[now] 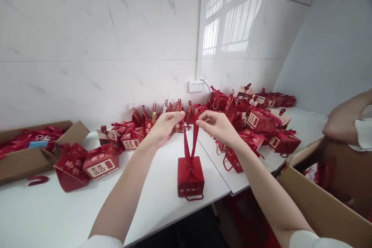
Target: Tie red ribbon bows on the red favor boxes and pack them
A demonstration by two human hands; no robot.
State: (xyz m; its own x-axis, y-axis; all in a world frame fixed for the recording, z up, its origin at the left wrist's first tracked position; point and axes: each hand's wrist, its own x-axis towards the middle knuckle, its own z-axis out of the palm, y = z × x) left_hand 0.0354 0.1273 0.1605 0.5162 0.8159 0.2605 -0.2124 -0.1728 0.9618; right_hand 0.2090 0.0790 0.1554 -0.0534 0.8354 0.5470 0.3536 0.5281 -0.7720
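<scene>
A small red gift box (191, 177) stands on the white table near its front edge, with a cord loop at its lower front. From its top a red ribbon (194, 145) rises in two strands that spread into a V. My left hand (166, 126) pinches the upper end of the left strand between thumb and fingers. The other strand's end is in the fingertips of my right hand (215, 124). Both hands are above and behind the box, a short way apart. The ribbon's base at the box top looks gathered or crossed; whether it is knotted I cannot tell.
Several red gift boxes (101, 161) stand at the left and along the wall, more (261, 121) crowd the right. A cardboard box of ribbons (26, 162) lies far left. Another carton (325, 201) is at lower right, beside another person's arm (345, 120). A power strip (197, 86) is on the wall.
</scene>
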